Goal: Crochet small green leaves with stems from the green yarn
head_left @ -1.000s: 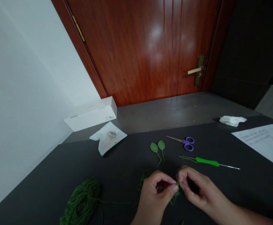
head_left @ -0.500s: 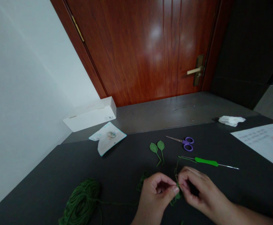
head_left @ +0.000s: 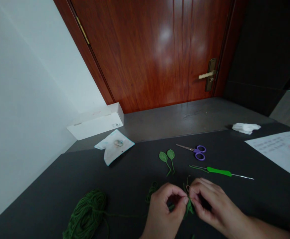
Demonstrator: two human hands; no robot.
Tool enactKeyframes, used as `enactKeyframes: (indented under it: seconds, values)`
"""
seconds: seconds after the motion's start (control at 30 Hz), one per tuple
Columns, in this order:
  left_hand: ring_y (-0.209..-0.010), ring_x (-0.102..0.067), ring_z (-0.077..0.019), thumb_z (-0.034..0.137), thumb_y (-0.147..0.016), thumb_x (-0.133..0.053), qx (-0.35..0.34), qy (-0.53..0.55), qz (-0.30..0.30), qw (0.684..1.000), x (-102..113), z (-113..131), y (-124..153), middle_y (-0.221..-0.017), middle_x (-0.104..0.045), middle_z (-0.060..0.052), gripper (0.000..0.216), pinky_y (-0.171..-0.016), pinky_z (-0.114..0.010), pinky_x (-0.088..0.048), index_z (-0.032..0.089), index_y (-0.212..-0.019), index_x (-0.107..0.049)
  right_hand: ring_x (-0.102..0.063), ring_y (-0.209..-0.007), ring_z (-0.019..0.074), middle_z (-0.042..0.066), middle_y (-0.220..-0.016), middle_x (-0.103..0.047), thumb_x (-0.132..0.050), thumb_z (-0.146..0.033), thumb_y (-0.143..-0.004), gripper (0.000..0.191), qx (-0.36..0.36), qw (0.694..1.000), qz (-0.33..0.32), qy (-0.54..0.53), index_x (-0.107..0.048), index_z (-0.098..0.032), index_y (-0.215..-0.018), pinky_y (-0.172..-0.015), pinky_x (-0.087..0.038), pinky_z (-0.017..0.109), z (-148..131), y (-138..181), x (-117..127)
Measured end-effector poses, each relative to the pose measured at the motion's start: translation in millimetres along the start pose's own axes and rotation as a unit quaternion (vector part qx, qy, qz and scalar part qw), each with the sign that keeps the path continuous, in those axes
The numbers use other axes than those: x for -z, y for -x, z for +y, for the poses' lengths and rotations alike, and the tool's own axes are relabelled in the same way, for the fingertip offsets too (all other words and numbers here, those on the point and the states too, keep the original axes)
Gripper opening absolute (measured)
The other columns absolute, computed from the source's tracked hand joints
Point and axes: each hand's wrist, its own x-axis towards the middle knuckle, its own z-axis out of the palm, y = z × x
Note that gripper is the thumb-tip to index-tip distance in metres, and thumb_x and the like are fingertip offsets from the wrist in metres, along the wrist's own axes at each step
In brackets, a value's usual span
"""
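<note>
My left hand (head_left: 166,207) and my right hand (head_left: 214,200) meet at the lower middle, each with thumb and forefinger pinched on a small green crochet piece (head_left: 189,207). Most of the piece hangs below the fingertips, partly hidden. A thin pale loop (head_left: 187,188) and a green yarn end stick up above the pinch; I cannot make out what the loop is. Left of my hands lies a skein of dark green yarn (head_left: 86,214), its strand running toward my left hand. Loose green yarn (head_left: 151,192) is bunched behind that hand.
Beyond my hands lie two green crochet leaves (head_left: 163,157), purple-handled scissors (head_left: 197,151) and a green-handled crochet hook (head_left: 219,171). A white packet (head_left: 117,149) and white box (head_left: 97,124) sit back left. At right are crumpled tissue (head_left: 245,127) and a printed sheet (head_left: 281,149).
The green piece has turned between my fingertips and hangs more visibly below them. The yarn tail above has dropped away from the crochet hook and shortened. Both hands stay nearly in place.
</note>
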Motion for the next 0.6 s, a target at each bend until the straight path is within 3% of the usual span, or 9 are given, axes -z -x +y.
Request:
enactKeyframes:
  seconds: [0.4,0.6]
  values:
    - [-0.053,-0.053,-0.0135,0.003,-0.058,-0.049,-0.020,-0.081,0.002,0.996,-8.2,-9.9,0.1,-0.059,-0.054,0.000,0.015,-0.051,-0.022,-0.041,0.017,-0.063,-0.051,-0.060,-0.064,0.0176,0.003,-0.071,-0.063,-0.045,-0.004,-0.083,0.017,0.077,0.994,0.044,0.058,-0.049,-0.021,-0.085,-0.061,-0.047,0.030,-12.2,-6.0,6.9]
    - [-0.052,-0.052,-0.0135,0.002,-0.057,-0.048,-0.008,-0.081,0.008,0.997,-8.7,-9.3,-0.5,-0.058,-0.052,0.001,0.016,-0.051,-0.022,-0.039,0.018,-0.062,-0.049,-0.059,-0.066,0.0176,0.003,-0.073,-0.063,-0.048,-0.007,-0.085,0.014,0.064,0.997,0.037,0.022,-0.051,-0.020,-0.087,-0.061,-0.046,0.030,-9.1,-2.9,5.8]
